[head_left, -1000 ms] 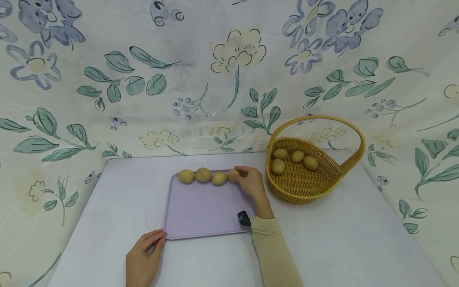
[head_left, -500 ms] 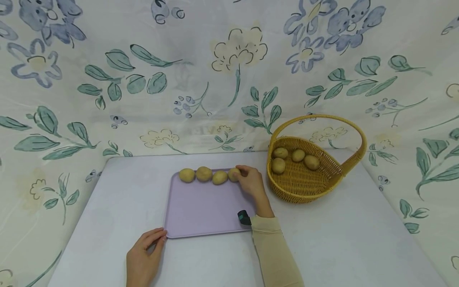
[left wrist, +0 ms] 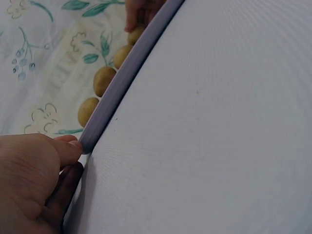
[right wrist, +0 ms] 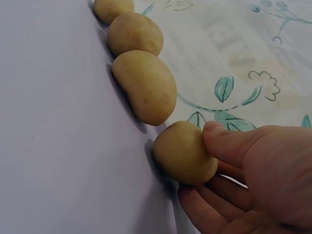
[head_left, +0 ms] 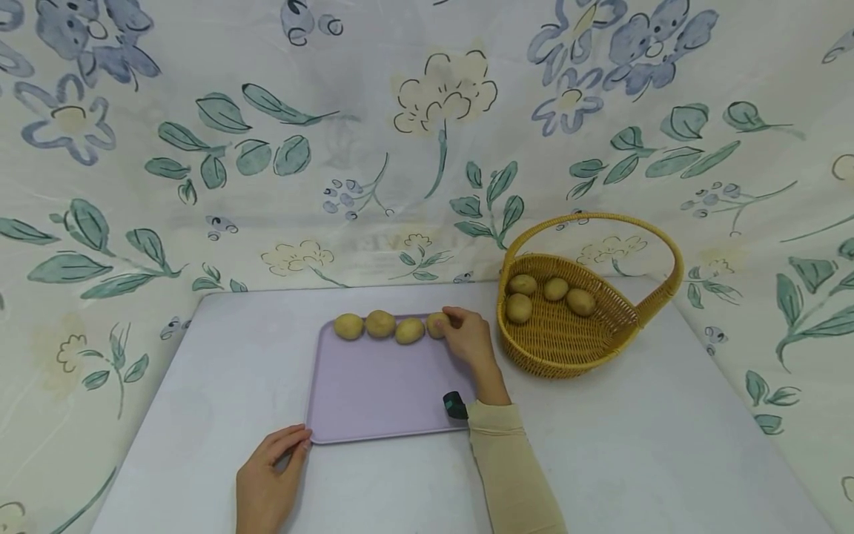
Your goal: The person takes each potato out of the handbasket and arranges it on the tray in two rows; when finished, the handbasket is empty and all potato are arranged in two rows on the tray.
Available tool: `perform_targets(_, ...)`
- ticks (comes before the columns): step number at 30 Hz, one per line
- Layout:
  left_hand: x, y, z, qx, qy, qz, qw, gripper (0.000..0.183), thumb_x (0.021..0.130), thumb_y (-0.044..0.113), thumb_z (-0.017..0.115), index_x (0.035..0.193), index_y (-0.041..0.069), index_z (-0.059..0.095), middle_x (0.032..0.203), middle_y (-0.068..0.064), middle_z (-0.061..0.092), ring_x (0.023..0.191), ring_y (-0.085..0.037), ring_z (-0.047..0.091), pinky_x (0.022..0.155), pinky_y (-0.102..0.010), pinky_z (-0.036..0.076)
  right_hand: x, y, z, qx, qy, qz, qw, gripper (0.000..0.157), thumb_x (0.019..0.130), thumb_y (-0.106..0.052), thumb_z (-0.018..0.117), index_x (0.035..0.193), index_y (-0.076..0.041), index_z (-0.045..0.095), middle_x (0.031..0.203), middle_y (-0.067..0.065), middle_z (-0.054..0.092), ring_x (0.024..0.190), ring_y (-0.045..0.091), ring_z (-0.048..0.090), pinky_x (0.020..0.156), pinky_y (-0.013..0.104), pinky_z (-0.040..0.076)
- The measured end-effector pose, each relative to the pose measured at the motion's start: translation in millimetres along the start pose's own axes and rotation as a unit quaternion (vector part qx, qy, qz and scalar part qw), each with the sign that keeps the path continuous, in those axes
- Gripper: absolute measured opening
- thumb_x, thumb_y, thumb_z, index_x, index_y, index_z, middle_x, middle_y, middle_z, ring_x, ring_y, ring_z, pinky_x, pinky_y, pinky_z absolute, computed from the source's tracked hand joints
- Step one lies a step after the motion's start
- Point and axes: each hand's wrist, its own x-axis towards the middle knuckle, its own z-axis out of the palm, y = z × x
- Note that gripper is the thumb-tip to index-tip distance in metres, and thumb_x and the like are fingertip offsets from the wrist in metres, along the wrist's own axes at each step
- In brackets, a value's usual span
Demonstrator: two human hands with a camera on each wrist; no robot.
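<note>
A row of potatoes (head_left: 380, 324) lies along the far edge of a lilac tray (head_left: 383, 393). My right hand (head_left: 469, 337) pinches the potato (right wrist: 183, 152) at the right end of this row, thumb on one side and fingers on the other, as the right wrist view shows. Beside it lies a longer, bent potato (right wrist: 146, 87). My left hand (head_left: 270, 475) is at the tray's near left corner and holds it between thumb and fingers. In the left wrist view, the fingertips (left wrist: 73, 145) are right on that corner of the rim (left wrist: 114, 87).
A wicker basket (head_left: 557, 348) with a tall handle stands right of the tray, several potatoes (head_left: 580, 302) inside. Everything rests on a white table (head_left: 640, 445), backed by a floral cloth (head_left: 427, 148). A small black device (head_left: 455, 405) sits at the right wrist, over the tray.
</note>
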Motion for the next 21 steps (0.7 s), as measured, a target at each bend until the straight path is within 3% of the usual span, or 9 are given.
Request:
perform_targets(14,-0.1,-0.7,-1.9,-0.012,0.005,0.021,0.9997,0.019,0.083,-0.002,0.080,0.093,0.014,0.082,0.106,0.001,0.079,0.099,0.035,0.043,0.089,0.008,0.036,-1.4,-4.6,-1.3,0.002,-0.001,0.001,1.000,0.035,0.094,-0.028,0.074,0.124,-0.009,0.073,0.119,0.012,0.076,0.115,0.030,0.070,0.103,0.046,0.054)
perform_targets(21,-0.1,-0.8,-0.7,-0.004,-0.001,0.007,1.0000,0.019,0.083,-0.002,0.080,0.093,0.014,0.082,0.107,0.002,0.078,0.098,0.036,0.042,0.088,0.008,0.036,-0.8,-1.6,-0.4,0.008,0.001,-0.003,1.000,0.037,0.094,-0.028,0.075,0.125,-0.009,0.072,0.120,0.012,0.076,0.114,0.030,0.070,0.103,0.045,0.055)
